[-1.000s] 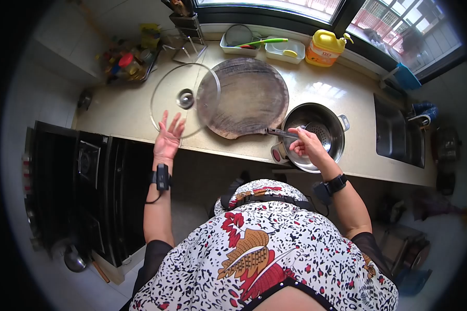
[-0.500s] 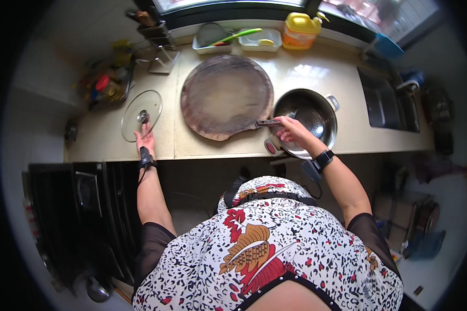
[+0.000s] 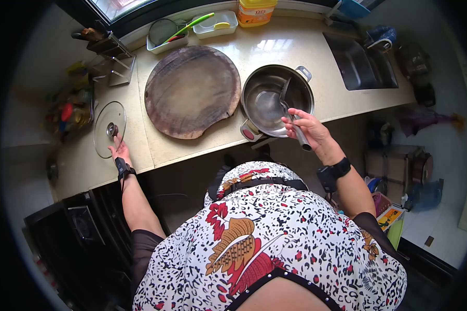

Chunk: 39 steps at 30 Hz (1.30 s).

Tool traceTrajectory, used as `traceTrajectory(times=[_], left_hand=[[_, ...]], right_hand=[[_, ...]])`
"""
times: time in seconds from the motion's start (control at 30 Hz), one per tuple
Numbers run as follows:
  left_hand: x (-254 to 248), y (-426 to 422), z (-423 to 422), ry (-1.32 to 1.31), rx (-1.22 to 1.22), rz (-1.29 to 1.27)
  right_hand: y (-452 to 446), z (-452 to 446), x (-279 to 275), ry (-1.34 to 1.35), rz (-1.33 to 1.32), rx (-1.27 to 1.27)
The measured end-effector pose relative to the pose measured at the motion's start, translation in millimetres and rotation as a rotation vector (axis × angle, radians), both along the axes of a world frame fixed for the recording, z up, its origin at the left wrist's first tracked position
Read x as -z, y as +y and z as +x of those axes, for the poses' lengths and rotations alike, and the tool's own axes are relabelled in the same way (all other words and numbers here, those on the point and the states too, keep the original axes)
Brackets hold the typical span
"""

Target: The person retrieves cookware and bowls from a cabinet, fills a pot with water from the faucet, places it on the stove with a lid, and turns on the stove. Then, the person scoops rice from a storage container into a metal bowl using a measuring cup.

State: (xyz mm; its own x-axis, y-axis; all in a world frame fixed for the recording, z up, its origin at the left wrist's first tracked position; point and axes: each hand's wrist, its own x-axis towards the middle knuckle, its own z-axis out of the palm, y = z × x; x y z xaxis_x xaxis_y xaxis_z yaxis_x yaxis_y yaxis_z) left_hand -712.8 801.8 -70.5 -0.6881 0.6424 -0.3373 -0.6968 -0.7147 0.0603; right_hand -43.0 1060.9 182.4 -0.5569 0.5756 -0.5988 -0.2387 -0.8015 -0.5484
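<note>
My left hand (image 3: 120, 150) is at the counter's left part, its fingers closed at the knob of a round glass lid (image 3: 102, 141) with a metal rim. The lid looks tilted; whether it touches the counter I cannot tell. My right hand (image 3: 310, 129) grips the handle of a metal ladle (image 3: 285, 93), its head hanging inside the steel pot (image 3: 248, 106) and its handle end pointing toward me. The pot stands uncovered near the counter's front edge, one handle toward me and the other at the back right. Nothing but the ladle shows in it.
A thick round wooden chopping board (image 3: 192, 90) lies between lid and pot. Behind it stand white containers (image 3: 215, 27) with utensils and a yellow-orange jug (image 3: 255, 13). A knife block (image 3: 106, 44) and jars (image 3: 67, 111) are at left, a sink (image 3: 347, 62) at right.
The ladle has turned: its handle end pointed left over the board's edge and now points toward me. My left hand still has the lid. The view has shifted and rotated.
</note>
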Motion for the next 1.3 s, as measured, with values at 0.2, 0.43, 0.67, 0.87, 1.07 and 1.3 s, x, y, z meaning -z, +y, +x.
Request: traceTrajectory(times=[0.2, 0.43, 0.67, 0.87, 1.07, 1.3], left_hand=[[15, -1, -5, 0.099, 0.015, -0.005], [-19, 6, 22, 0.049, -0.014, -0.071], [-39, 2, 27, 0.065, 0.018, -0.335], [-41, -10, 35, -0.17, 0.119, -0.419], [-77, -26, 121, -0.1, 0.263, -0.551], [-79, -43, 254, 0.168, 0.768, -0.673]], right_hand=[[-21, 27, -39, 0.203, 0.003, 0.109], [-44, 42, -27, -0.088, 0.135, -0.038], [-37, 1, -56, -0.229, 0.302, -0.133], [-18, -106, -40, -0.252, 0.436, -0.412], [-16, -227, 39, -0.052, 0.361, -0.439], [-7, -293, 124, -0.061, 0.373, -0.319]])
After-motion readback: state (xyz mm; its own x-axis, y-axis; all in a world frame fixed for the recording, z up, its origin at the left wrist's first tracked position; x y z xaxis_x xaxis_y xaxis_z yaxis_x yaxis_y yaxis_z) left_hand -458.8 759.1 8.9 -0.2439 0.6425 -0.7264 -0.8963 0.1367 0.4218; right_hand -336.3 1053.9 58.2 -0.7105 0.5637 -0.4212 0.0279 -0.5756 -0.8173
